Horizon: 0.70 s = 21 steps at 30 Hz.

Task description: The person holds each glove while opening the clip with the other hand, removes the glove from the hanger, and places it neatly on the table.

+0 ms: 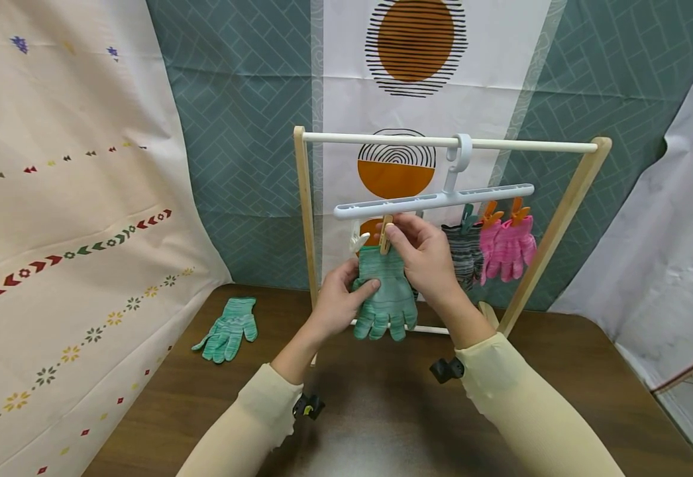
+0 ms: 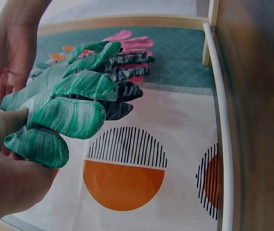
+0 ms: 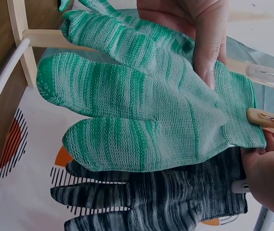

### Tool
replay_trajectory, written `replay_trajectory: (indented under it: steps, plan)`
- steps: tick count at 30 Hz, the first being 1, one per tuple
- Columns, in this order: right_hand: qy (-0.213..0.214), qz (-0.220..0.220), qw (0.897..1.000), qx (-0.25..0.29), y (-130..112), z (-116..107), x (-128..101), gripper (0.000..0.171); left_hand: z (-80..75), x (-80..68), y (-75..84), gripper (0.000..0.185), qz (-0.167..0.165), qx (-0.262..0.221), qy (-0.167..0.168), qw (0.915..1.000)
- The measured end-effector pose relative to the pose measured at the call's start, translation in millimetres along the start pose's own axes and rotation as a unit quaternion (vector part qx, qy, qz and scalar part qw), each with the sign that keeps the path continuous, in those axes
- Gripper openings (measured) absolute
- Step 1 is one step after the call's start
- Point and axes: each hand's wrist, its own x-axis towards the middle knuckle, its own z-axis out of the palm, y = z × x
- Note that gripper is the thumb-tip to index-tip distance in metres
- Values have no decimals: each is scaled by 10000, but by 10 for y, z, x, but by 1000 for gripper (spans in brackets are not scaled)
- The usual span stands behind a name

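A green knit glove [image 1: 385, 298] hangs fingers down under the left end of a white clip hanger [image 1: 432, 199]. My left hand [image 1: 361, 288] grips it at the palm, thumb on the front [image 3: 209, 38]. My right hand [image 1: 389, 232] pinches a beige peg [image 1: 385, 238] at the glove's cuff [image 3: 245, 125]; the peg [image 3: 264, 118] sits on the cuff's edge. In the left wrist view the green glove [image 2: 74, 106] points away from my left hand [image 2: 12, 163]. Behind it hangs a grey striped glove [image 3: 151, 202]. A second green glove [image 1: 229, 329] lies on the table at the left.
The hanger hooks on the white rod [image 1: 382, 140] of a wooden-posted rack [image 1: 303, 218]. The grey striped glove [image 1: 464, 252] and pink gloves [image 1: 510, 245] are clipped at its right end. The brown table [image 1: 382, 411] stands below, patterned cloths behind and on both sides.
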Motion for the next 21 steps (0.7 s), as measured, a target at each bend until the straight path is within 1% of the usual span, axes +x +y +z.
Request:
replay_trajectory:
  steps: [8, 15, 21]
  plan:
    - [131, 34, 9998, 133, 12, 16, 10, 31, -26, 0, -26, 40, 40, -131, -55, 9999]
    - [188, 58, 9994, 300, 9, 19, 15, 29, -53, -33, -61, 42, 65, -10, -91, 9999]
    - [165, 73, 9993, 329, 21, 14, 12, 27, -101, -93, -100, 43, -26, 15, -189, 9998]
